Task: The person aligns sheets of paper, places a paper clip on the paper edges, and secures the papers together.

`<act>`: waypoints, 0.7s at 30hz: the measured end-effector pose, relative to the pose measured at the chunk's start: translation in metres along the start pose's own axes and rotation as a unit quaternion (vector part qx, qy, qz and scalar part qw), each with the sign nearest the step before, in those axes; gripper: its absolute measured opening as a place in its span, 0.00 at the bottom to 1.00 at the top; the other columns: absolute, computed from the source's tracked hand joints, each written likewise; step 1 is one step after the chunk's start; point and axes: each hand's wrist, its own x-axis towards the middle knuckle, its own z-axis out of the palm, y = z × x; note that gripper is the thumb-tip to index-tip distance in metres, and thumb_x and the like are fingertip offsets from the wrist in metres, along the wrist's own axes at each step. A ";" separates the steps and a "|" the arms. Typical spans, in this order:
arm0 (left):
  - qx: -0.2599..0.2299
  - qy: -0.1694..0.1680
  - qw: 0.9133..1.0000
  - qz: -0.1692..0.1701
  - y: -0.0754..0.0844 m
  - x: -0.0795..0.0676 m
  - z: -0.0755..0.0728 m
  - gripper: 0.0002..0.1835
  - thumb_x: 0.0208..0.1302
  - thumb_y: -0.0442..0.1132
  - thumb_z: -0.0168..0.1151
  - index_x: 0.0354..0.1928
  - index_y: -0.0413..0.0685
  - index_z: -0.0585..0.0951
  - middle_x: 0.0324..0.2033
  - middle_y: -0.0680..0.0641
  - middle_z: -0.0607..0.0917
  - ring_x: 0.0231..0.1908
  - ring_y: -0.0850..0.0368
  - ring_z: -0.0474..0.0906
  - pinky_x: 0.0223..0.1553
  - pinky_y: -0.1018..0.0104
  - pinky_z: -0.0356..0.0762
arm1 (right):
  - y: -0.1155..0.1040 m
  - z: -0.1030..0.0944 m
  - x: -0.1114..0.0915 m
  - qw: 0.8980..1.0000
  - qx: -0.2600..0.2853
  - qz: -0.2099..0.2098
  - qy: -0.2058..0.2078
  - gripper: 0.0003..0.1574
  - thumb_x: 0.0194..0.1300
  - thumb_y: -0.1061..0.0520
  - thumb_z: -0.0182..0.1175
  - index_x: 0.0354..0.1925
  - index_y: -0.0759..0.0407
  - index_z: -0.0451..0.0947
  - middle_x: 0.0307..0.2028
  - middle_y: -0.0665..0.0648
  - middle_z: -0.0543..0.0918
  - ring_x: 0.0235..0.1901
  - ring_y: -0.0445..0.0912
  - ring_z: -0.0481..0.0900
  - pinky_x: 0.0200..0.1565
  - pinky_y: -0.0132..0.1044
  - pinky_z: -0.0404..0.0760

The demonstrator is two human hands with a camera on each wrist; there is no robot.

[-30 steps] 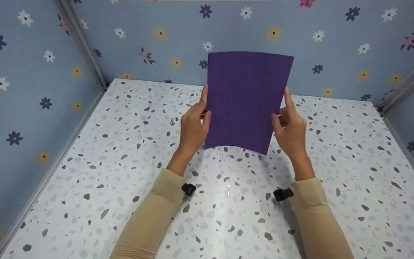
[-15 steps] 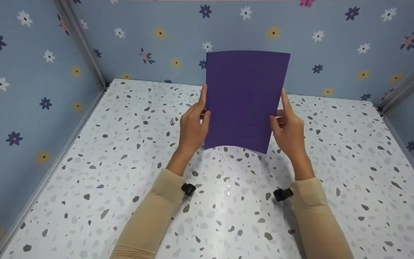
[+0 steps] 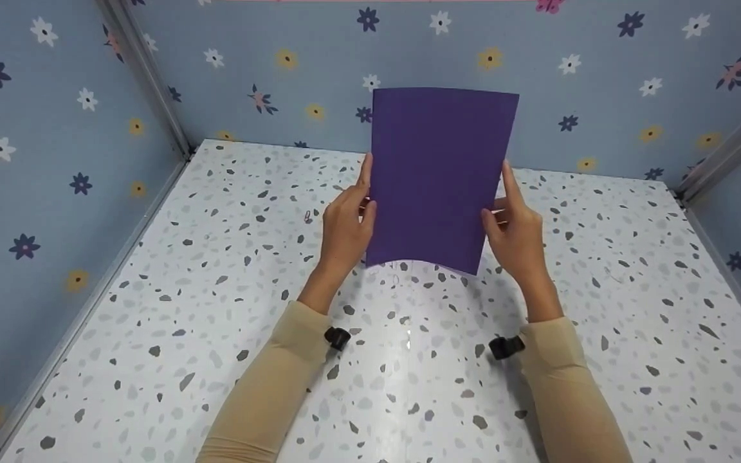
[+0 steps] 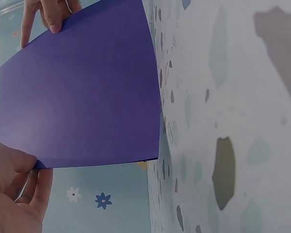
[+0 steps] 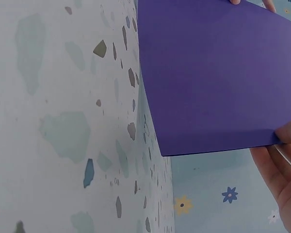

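Note:
A purple sheet of paper [image 3: 438,173] is held upright, slightly bowed, in front of the person. On its left edge the left hand [image 3: 347,222] pinches it, thumb in front and fingers behind. The right hand [image 3: 518,225] grips the opposite edge the same way, its index finger [image 3: 511,180] stretched up along the side. Seen from the left wrist, the sheet's lower edge stands close over the table, with the left thumb [image 4: 22,159] on its face. In the right wrist view the right thumb [image 5: 288,132] presses the near face. Fingers behind the sheet are partly hidden.
A small paper clip [image 3: 308,217] lies on the speckled white table [image 3: 216,360], left of the left hand. Blue flowered panels [image 3: 248,38] enclose the table at the back and both sides. Black wrist cameras [image 3: 505,348] sit at the sleeve cuffs.
The right hand and the sheet's right edge have shifted slightly left. The sheet's top edge has risen a little. Both hands keep the same hold.

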 end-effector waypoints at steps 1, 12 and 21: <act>-0.002 -0.001 1.000 0.000 0.000 0.000 0.000 0.36 0.76 0.29 0.62 0.83 0.49 0.64 0.46 0.41 0.89 0.40 0.50 0.84 0.44 0.60 0.84 | 0.000 0.000 0.000 1.000 -0.001 0.003 -0.002 0.50 0.76 0.67 0.61 0.86 0.53 0.50 0.38 0.62 0.89 0.34 0.50 0.89 0.39 0.20 0.79; 0.005 -0.007 1.000 -0.005 -0.001 0.000 0.000 0.35 0.75 0.27 0.63 0.81 0.48 0.67 0.46 0.41 0.89 0.39 0.50 0.85 0.43 0.61 0.84 | -0.001 -0.001 -0.001 0.999 -0.010 0.027 -0.028 0.52 0.76 0.66 0.60 0.87 0.48 0.48 0.40 0.62 0.89 0.34 0.50 0.90 0.40 0.23 0.81; 0.005 -0.015 1.000 -0.017 -0.003 -0.001 0.001 0.39 0.74 0.27 0.64 0.83 0.52 0.64 0.51 0.41 0.89 0.42 0.50 0.86 0.45 0.63 0.85 | 0.002 0.001 -0.002 0.998 -0.009 0.044 -0.047 0.55 0.76 0.68 0.60 0.87 0.41 0.46 0.41 0.62 0.89 0.34 0.51 0.90 0.41 0.45 0.88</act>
